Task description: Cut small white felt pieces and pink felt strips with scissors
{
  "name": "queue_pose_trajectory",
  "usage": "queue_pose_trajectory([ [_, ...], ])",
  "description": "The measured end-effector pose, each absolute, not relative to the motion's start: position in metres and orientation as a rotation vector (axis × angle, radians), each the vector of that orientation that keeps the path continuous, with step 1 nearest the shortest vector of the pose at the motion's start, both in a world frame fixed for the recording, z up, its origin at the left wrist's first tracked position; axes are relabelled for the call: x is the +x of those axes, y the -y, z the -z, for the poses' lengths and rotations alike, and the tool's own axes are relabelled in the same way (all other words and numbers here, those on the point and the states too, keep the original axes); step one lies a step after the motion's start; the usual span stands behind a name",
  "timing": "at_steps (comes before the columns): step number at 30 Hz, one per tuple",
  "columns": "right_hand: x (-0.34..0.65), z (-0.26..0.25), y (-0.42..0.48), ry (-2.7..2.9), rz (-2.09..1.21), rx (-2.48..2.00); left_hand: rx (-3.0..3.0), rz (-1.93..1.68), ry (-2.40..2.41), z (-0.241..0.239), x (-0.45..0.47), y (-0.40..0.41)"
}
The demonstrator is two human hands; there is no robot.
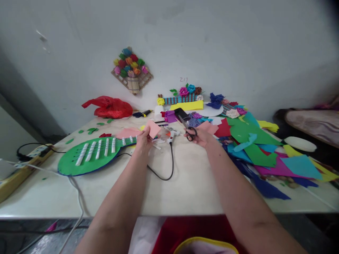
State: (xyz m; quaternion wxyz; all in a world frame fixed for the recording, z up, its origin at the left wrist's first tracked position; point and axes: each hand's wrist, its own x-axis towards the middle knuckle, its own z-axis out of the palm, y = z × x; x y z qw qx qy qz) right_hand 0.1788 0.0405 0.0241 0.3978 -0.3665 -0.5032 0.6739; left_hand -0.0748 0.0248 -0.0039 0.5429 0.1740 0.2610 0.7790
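My left hand is closed on a small pink felt piece, held up above the table. My right hand grips black-handled scissors, fingers through the loops, blades pointing up and left toward the pink piece. A gap lies between the blades and the felt. Below and between both hands lies a white glue gun with a black cord looping over the table.
A green guitar-shaped felt craft with white strips lies at left. Coloured felt sheets are piled at right. A red plastic bag, flower crafts and a power strip sit farther back and left.
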Motion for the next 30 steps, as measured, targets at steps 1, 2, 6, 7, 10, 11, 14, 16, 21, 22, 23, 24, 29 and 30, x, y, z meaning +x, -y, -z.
queue_pose_trajectory([
  [1, 0.176, -0.024, -0.039, 1.287, -1.725, -0.889, 0.414, -1.845, -0.616, 0.005, -0.075, -0.025],
  [2, 0.173, -0.023, -0.038, 1.303, -1.745, -0.859, 0.411, -1.841, -0.616, 0.005, -0.076, -0.025],
  [6, 0.17, -0.017, -0.038, 1.423, -1.86, -0.756, 0.414, -1.829, -0.622, 0.006, -0.077, -0.025],
  [7, 0.17, -0.015, -0.039, 1.459, -1.895, -0.723, 0.421, -1.821, -0.625, 0.006, -0.077, -0.024],
  [10, 0.174, -0.011, -0.04, 1.549, -1.966, -0.664, 0.436, -1.803, -0.632, 0.006, -0.077, -0.024],
  [11, 0.174, -0.011, -0.04, 1.577, -1.972, -0.65, 0.441, -1.8, -0.631, 0.006, -0.077, -0.024],
  [14, 0.176, -0.011, -0.038, 1.664, -1.955, -0.586, 0.447, -1.81, -0.628, 0.007, -0.078, -0.025],
  [16, 0.177, -0.01, -0.039, 1.71, -1.955, -0.549, 0.446, -1.812, -0.635, 0.007, -0.078, -0.027],
  [21, 0.18, -0.006, -0.043, 1.765, -1.982, -0.54, 0.444, -1.846, -0.655, 0.006, -0.078, -0.028],
  [22, 0.18, -0.005, -0.043, 1.769, -1.986, -0.534, 0.445, -1.855, -0.657, 0.006, -0.078, -0.028],
  [23, 0.18, -0.005, -0.043, 1.771, -1.991, -0.526, 0.443, -1.865, -0.661, 0.005, -0.077, -0.028],
  [24, 0.179, -0.006, -0.043, 1.772, -1.997, -0.517, 0.438, -1.874, -0.665, 0.005, -0.077, -0.027],
  [29, 0.175, -0.007, -0.042, 1.786, -2.036, -0.482, 0.44, -1.889, -0.633, 0.002, -0.074, -0.026],
  [30, 0.175, -0.006, -0.042, 1.791, -2.045, -0.482, 0.442, -1.893, -0.625, 0.002, -0.074, -0.026],
])
